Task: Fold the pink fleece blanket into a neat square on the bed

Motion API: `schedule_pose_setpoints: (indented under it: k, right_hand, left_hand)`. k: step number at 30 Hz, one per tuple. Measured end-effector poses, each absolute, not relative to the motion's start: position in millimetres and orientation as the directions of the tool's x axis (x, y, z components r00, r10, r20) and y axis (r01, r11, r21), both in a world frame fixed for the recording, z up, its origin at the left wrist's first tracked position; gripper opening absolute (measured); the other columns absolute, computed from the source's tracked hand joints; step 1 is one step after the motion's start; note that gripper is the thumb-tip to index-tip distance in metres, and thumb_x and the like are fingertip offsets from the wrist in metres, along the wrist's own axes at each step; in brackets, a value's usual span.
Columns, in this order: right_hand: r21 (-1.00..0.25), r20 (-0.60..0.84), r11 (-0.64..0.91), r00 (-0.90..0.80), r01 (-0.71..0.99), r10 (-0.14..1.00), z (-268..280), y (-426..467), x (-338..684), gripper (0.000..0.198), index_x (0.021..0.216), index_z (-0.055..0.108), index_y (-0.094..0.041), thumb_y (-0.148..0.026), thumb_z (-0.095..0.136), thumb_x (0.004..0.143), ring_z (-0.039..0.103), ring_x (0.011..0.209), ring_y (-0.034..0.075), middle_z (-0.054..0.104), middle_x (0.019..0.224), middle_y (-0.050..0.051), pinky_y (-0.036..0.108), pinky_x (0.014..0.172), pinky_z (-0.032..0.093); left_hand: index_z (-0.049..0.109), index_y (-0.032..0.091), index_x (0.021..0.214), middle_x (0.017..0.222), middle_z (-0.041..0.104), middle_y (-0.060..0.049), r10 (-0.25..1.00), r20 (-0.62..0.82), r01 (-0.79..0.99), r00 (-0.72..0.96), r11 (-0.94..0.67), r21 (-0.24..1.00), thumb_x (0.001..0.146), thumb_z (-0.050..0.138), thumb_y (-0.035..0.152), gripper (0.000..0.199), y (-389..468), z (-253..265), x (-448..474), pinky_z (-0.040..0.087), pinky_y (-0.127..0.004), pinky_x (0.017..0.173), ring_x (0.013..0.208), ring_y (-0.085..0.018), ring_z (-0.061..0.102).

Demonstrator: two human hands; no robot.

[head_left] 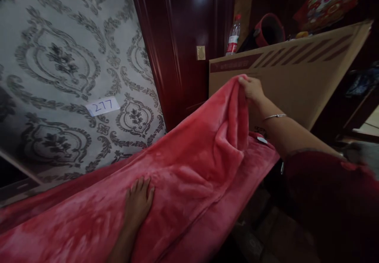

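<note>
A plush pinkish-red blanket (pixel 189 144) stretches from the lower left to the middle of the view. At its far right end, my right hand (pixel 251 89) pinches a corner and lifts it, so the cloth hangs in folds below my fingers. My left hand (pixel 139 200) lies flat on the blanket's near part with its fingers stretched out. Under the raised end, more of the same red fabric (pixel 254 160) is spread out, with a small white tag (pixel 262 139) at its edge.
A large cardboard sheet or box (pixel 290 73) stands behind my right hand. A plastic bottle (pixel 233 38) with a red cap rises behind it. Patterned wallpaper (pixel 65 61) bearing a paper marked 277 (pixel 103 106) is at left, beside a dark red wooden panel (pixel 189 22).
</note>
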State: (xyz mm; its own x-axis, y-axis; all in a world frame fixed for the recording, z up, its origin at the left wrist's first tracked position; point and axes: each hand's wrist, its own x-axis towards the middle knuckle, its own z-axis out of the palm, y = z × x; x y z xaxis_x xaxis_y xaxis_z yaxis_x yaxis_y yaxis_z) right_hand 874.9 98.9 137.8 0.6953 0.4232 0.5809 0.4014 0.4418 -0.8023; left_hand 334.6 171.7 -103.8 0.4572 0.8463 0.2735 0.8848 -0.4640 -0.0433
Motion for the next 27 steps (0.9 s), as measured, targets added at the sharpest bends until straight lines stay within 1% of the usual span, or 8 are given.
schedule_pose_setpoints:
  k: [4, 8, 10, 13, 16, 19, 24, 27]
  right_hand:
    - [-0.76, 0.646, 0.294, 0.622, 0.58, 0.443, 176, 90, 840, 0.023, 0.07, 0.061, -0.019, -0.029, 0.065, 0.091, 0.048, 0.066, 0.013, 0.052, 0.065, -0.003, 0.031, 0.07, 0.043]
    - [-0.489, 0.797, 0.147, 0.372, 0.86, 0.476, 173, 72, 756, 0.028, 0.065, 0.056, -0.02, -0.028, 0.061, 0.092, 0.048, 0.066, 0.015, 0.049, 0.062, -0.002, 0.031, 0.068, 0.041]
    - [-0.351, 0.813, 0.145, 0.224, 0.925, 0.537, 147, 58, 695, 0.025, 0.072, 0.06, -0.019, -0.029, 0.057, 0.095, 0.052, 0.069, 0.017, 0.058, 0.068, 0.001, 0.031, 0.069, 0.042]
    - [-0.172, 0.681, 0.277, -0.089, 0.945, 0.727, 77, 35, 600, 0.017, 0.101, 0.069, -0.019, -0.019, 0.053, 0.094, 0.062, 0.087, 0.02, 0.071, 0.099, 0.006, 0.031, 0.08, 0.047]
    - [-0.15, 0.399, 0.385, -0.3, 0.911, 0.866, -8, 18, 527, 0.031, 0.122, 0.067, -0.019, -0.018, 0.06, 0.092, 0.063, 0.107, 0.025, 0.07, 0.124, 0.01, 0.036, 0.089, 0.051]
    - [-0.273, 0.227, 0.434, -0.381, 0.859, 0.896, -69, 9, 495, 0.048, 0.136, 0.062, -0.019, -0.028, 0.072, 0.089, 0.058, 0.121, 0.029, 0.065, 0.137, 0.01, 0.042, 0.098, 0.052]
    - [-0.467, 0.407, 0.493, -0.316, 0.734, 0.857, -93, 0, 514, 0.034, 0.13, 0.067, -0.019, -0.024, 0.062, 0.097, 0.062, 0.118, 0.023, 0.07, 0.129, 0.009, 0.037, 0.102, 0.05]
    - [-0.514, 0.582, 0.446, -0.084, 0.733, 0.809, -93, -19, 552, 0.03, 0.122, 0.07, -0.02, -0.019, 0.049, 0.101, 0.068, 0.102, 0.021, 0.075, 0.111, 0.008, 0.035, 0.09, 0.055]
  left_hand:
    - [0.064, 0.014, 0.139, 0.149, 0.057, -0.019, 0.833, 0.339, 0.865, 0.437, -0.492, 0.094, 0.097, 0.043, 0.032, 0.05, 178, -109, 332, 0.037, -0.06, 0.115, 0.141, -0.038, 0.05]
    - [0.074, 0.017, 0.117, 0.133, 0.069, -0.017, 0.809, 0.477, 0.661, 0.343, -0.568, 0.49, 0.089, 0.054, 0.045, 0.045, 181, -105, 328, 0.041, -0.055, 0.114, 0.132, -0.037, 0.058]
    - [0.075, 0.018, 0.108, 0.115, 0.075, -0.015, 0.851, 0.443, 0.422, 0.281, -0.525, 0.74, 0.086, 0.059, 0.056, 0.047, 177, -98, 328, 0.053, -0.048, 0.101, 0.113, -0.034, 0.069]
    - [0.072, 0.017, 0.107, 0.089, 0.076, -0.011, 0.909, 0.204, 0.026, 0.363, -0.229, 0.973, 0.08, 0.063, 0.071, 0.061, 166, -87, 332, 0.057, -0.037, 0.064, 0.073, -0.026, 0.071]
    - [0.07, 0.015, 0.107, 0.083, 0.075, -0.01, 0.852, 0.019, -0.148, 0.523, 0.069, 0.987, 0.07, 0.074, 0.073, 0.069, 155, -82, 335, 0.051, -0.031, 0.054, 0.061, -0.021, 0.067]
    - [0.07, 0.015, 0.108, 0.085, 0.075, -0.009, 0.827, -0.055, -0.083, 0.559, 0.121, 0.989, 0.065, 0.081, 0.069, 0.07, 147, -81, 337, 0.051, -0.028, 0.058, 0.065, -0.018, 0.067]
    - [0.067, 0.018, 0.112, 0.09, 0.073, -0.006, 0.818, 0.088, 0.131, 0.569, -0.196, 0.972, 0.065, 0.082, 0.06, 0.064, 142, -84, 344, 0.054, -0.032, 0.071, 0.081, -0.022, 0.068]
    - [0.067, 0.019, 0.107, 0.09, 0.071, -0.004, 0.784, 0.24, 0.249, 0.573, -0.446, 0.86, 0.07, 0.076, 0.056, 0.053, 141, -88, 347, 0.054, -0.036, 0.076, 0.083, -0.023, 0.067]
